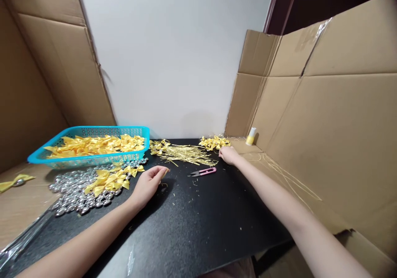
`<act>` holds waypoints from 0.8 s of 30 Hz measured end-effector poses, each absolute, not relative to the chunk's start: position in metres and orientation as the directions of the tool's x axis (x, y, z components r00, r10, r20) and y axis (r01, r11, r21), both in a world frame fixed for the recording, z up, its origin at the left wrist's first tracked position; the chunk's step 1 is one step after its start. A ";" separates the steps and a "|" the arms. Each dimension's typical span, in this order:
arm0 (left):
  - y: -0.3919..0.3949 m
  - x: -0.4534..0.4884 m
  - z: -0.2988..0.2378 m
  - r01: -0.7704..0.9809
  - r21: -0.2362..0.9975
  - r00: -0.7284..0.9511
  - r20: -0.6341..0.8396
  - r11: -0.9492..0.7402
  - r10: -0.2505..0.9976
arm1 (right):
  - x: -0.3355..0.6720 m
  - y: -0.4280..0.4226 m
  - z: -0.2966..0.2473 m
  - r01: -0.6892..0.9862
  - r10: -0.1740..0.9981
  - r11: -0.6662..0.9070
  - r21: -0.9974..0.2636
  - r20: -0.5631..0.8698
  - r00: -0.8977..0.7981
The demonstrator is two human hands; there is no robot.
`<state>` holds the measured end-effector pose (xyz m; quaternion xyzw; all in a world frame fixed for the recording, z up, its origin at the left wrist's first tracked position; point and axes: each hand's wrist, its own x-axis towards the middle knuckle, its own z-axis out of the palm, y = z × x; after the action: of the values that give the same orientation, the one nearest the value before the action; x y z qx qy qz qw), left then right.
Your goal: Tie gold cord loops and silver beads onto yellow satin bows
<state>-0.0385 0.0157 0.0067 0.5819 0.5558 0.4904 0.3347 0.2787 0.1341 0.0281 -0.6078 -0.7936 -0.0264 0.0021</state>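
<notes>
My left hand (151, 183) is over the black table, thumb and fingers pinched together. A sliver of yellow shows at its fingertips, too small to name. Beside it, yellow ribbon bows (111, 179) lie on a heap of silver beads (72, 189). My right hand (228, 155) reaches to the back right, its fingers curled closed at the edge of a pile of small yellow bows (214, 142). What those fingers hold, if anything, is hidden. Between the hands lie a bundle of gold twist ties (189, 154) and pink-handled thread snips (204, 172).
A blue basket (145, 135) full of yellow ribbon bows stands at the back left. More bows (159, 146) lie beside it. A spool of yellow thread (251, 136) stands by the right cardboard wall (335, 116), with loose thread (288, 176) nearby. Scraps dot the black table (198, 224).
</notes>
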 end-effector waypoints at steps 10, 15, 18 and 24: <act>0.014 -0.038 0.009 0.313 0.939 -0.103 0.182 -0.142 0.978 | 0.283 0.126 0.024 0.956 0.948 0.291 -0.050 0.148 -0.281; 0.013 -0.037 0.009 0.316 0.939 -0.092 0.170 -0.133 0.981 | 0.289 0.126 0.034 0.955 0.958 0.266 -0.133 0.148 -0.247; 0.014 -0.038 0.008 0.319 0.939 -0.082 0.166 -0.132 0.983 | 0.291 0.126 0.040 0.956 0.967 0.251 -0.150 0.089 -0.240; 0.016 -0.039 0.003 0.333 0.935 -0.076 0.155 -0.122 0.985 | 0.263 0.138 0.045 0.950 0.950 0.273 -0.153 -0.115 -0.292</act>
<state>-0.0393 0.0162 0.0032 0.5839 0.5641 0.4689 0.3478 0.2627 0.1380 0.0449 -0.5952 -0.7978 0.0963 -0.0003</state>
